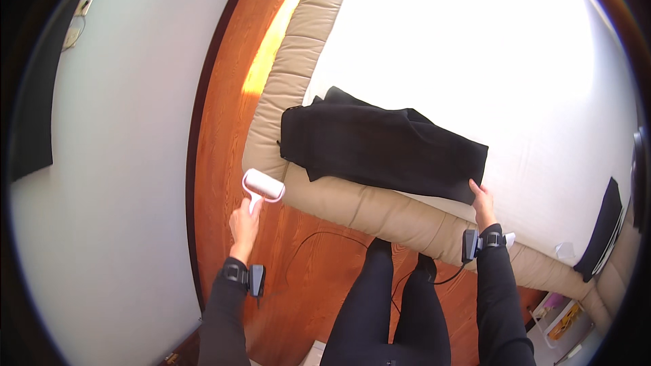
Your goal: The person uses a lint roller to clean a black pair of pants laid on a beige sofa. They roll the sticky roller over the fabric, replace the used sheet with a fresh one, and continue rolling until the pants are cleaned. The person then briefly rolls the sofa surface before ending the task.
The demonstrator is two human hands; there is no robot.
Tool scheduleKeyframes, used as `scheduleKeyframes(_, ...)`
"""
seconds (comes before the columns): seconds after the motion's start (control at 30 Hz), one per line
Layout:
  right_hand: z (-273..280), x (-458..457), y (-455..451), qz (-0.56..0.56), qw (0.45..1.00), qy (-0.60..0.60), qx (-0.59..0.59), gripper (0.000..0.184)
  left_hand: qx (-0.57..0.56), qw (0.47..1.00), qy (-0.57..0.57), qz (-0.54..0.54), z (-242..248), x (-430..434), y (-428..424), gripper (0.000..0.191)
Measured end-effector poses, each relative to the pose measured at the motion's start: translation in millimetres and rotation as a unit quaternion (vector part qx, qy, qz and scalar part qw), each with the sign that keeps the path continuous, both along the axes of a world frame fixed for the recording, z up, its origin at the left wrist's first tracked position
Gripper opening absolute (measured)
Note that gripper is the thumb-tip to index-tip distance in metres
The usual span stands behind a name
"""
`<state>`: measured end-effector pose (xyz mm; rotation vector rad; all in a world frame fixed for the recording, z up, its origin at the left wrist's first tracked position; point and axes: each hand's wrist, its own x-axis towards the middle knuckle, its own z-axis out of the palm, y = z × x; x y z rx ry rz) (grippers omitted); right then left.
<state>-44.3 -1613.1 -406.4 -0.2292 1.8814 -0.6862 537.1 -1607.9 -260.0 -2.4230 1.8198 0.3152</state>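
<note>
A pair of black trousers [376, 147], folded lengthwise, lies across the near corner of a bed, its waistband end at the left. My right hand [483, 206] touches the lower right corner of the cloth, with the thumb on top; whether the fingers grip underneath is hidden. Off the bed's corner, above the floor, my left hand [245, 226] holds a lint roller [263, 185] by its white handle. The roller's white cylinder points up and stands apart from the trousers.
The bed has a white sheet [447, 51] and a padded beige frame [376, 206]. Folded dark cloth [600, 234] lies at the far right. Below, a thin cable [325, 233] crosses the wooden floor [305, 295]. A pale wall [132, 137] rises on the left.
</note>
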Motion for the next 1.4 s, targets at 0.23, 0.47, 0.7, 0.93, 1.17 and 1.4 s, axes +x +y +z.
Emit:
scheduleKeyframes(0.23,119,19,14,0.136,0.985,-0.094,-0.045,0.045,0.136,0.945,0.086,0.286,68,-73,375,0.044)
scheduleKeyframes(0.47,267,103,9,0.234,0.88,-0.312,-0.271,0.03,0.151,0.732,0.116,0.654,106,-303,723,0.054)
scheduleKeyframes(0.7,378,204,35,0.398,0.767,-0.379,-0.331,0.041,0.018,0.399,0.243,0.884,117,-545,751,0.048)
scheduleKeyframes(0.93,408,296,130,0.531,0.656,-0.481,-0.234,0.043,0.024,0.281,0.311,0.907,74,-646,684,0.053)
scheduleKeyframes(1.17,393,384,292,0.587,0.597,-0.534,-0.117,0.044,-0.033,0.221,0.264,0.938,54,-623,771,0.051)
scheduleKeyframes(1.4,400,484,467,0.697,0.531,-0.476,-0.074,0.04,-0.232,0.153,0.123,0.953,57,-513,903,0.048)
